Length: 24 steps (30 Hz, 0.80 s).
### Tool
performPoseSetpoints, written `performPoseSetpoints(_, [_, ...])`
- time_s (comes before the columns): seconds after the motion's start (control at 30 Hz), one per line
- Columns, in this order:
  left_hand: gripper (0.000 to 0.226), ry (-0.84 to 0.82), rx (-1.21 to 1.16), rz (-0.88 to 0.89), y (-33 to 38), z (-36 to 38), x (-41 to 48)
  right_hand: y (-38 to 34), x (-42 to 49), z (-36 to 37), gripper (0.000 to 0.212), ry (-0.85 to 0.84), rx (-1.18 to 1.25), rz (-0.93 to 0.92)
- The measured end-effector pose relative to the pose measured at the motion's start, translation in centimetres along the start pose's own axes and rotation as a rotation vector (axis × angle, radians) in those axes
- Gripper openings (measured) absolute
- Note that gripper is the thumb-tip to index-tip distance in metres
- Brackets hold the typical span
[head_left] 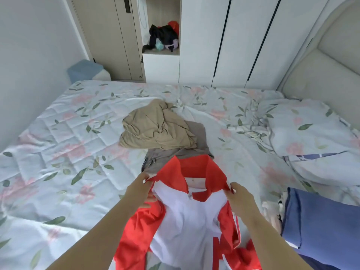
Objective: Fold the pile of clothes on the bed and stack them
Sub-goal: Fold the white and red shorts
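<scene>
On my feed the fingers (145,179) of the left hand (139,190) pinch the red shoulder edge of the jacket (187,221) just beside its collar. The right hand (240,197) pinches the matching edge on the other side, fingertips pressed together on the fabric. The jacket is held spread between the two, at the near side of the bed.

The bed (64,133) fills most of what I see. Its quilted cover is pale, stitched in squares and printed with pink flowers and green leaves. A pillow (311,137) in the same print lies rumpled to the right. Nearer me on the right sits a smooth blue cloth (321,221) with a rounded fold.

The jacket is thin and slightly shiny, with a white front panel, red sleeves and an upright red collar. Beyond it a beige garment (155,129) lies bunched in soft creases, partly on top of a flatter grey garment (167,158) that touches the jacket's collar. A small metal zip pull (189,195) hangs at the jacket's neck.
</scene>
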<state>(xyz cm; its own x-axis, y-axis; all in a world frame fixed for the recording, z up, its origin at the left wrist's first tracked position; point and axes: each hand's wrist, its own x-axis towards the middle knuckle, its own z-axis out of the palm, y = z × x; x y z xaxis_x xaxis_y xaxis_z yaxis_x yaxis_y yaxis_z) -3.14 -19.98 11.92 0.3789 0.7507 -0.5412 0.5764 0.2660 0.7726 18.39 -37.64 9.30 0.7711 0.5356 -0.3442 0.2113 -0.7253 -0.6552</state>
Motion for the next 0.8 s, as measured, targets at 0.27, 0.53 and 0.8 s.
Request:
performPoseSetpoints(0.27, [0.011, -0.013, -0.076, 0.135, 5.7, 1.1, 8.0, -4.6, 7.4, 0.2, 0.007, 0.108, 0.039, 0.024])
performPoseSetpoints(0.53, [0.083, -0.117, 0.055, 0.332, 7.8, 3.5, 17.7, -8.1, 16.3, 3.4, 0.08, 0.098, 0.077, -0.223])
performPoseSetpoints(0.8, [0.06, 0.049, 0.453, -0.034, -8.7, 3.4, 21.1, 1.3, 12.2, 17.0, 0.075, -0.462, -0.107, 0.077])
